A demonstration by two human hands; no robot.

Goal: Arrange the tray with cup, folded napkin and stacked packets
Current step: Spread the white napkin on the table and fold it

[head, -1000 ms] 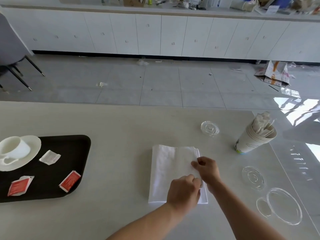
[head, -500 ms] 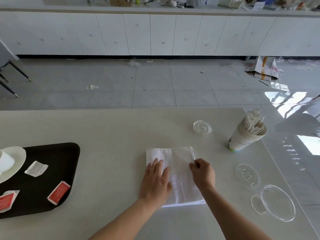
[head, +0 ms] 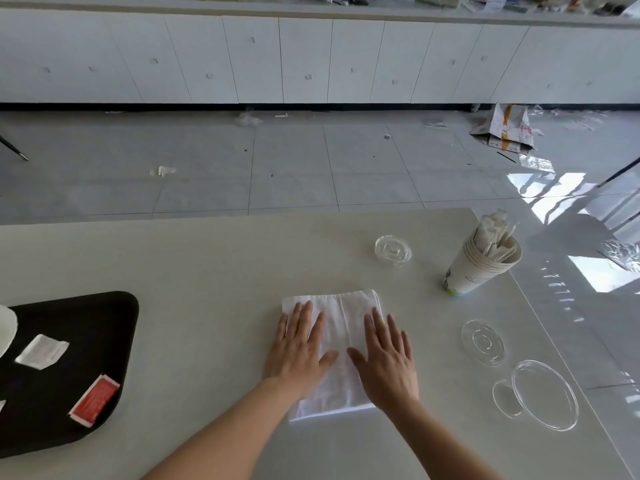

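Observation:
A white folded napkin [head: 341, 327] lies flat on the pale table in front of me. My left hand [head: 298, 348] presses flat on its left half, fingers spread. My right hand [head: 388, 358] lies flat on its right half, fingers spread too. Neither hand holds anything. At the left edge a black tray [head: 86, 386] carries a white packet [head: 42, 351] and a red packet [head: 95, 400]. Only a sliver of the white saucer [head: 6, 329] shows at the frame's edge; the cup is out of view.
A stack of paper cups [head: 479, 265] filled with wrapped sticks stands at the right. Clear plastic lids lie around it: lid [head: 393, 251], lid [head: 483, 341], and a large lid [head: 543, 393]. The table's far edge runs just beyond them.
My right hand let go of the napkin's edge and now lies flat on it beside the left hand. The view has shifted right, so the cup has left the frame.

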